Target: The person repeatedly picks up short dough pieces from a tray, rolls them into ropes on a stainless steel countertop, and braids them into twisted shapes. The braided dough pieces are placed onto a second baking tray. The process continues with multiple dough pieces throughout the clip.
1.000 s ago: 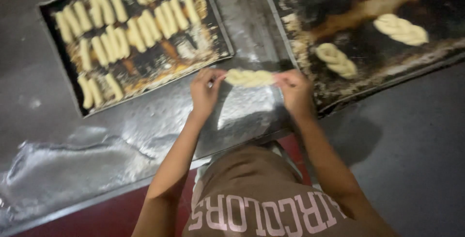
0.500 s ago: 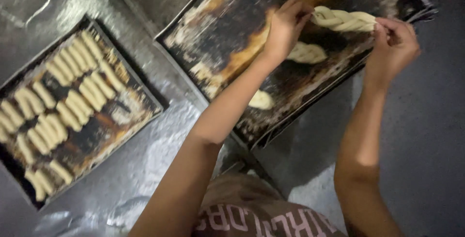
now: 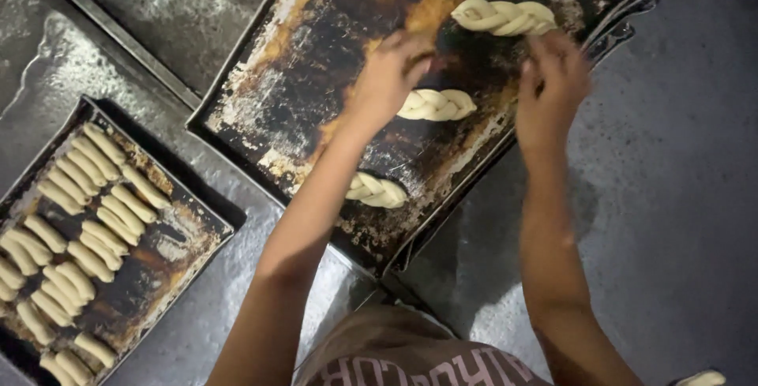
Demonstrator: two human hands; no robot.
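Head view: your left hand (image 3: 391, 70) and right hand (image 3: 553, 78) hover over the big dark tray (image 3: 268, 94), just below the top braid (image 3: 504, 16). Neither grips anything; left fingers curled loosely, right fingers half open, its fingertips close to the braid's right end.

Top braid lies near the tray's far rim, little room beyond it. Bare dark metal left of it. Middle braid (image 3: 438, 105) sits just beside your left hand; third braid (image 3: 377, 191) is near the front rim, partly under your left forearm.

Braids: pale raw dough, three-strand plait, short and plump.

Small tray (image 3: 197, 232) of dough sticks (image 3: 87, 236) sits on the counter (image 3: 237, 307) at left, well apart.
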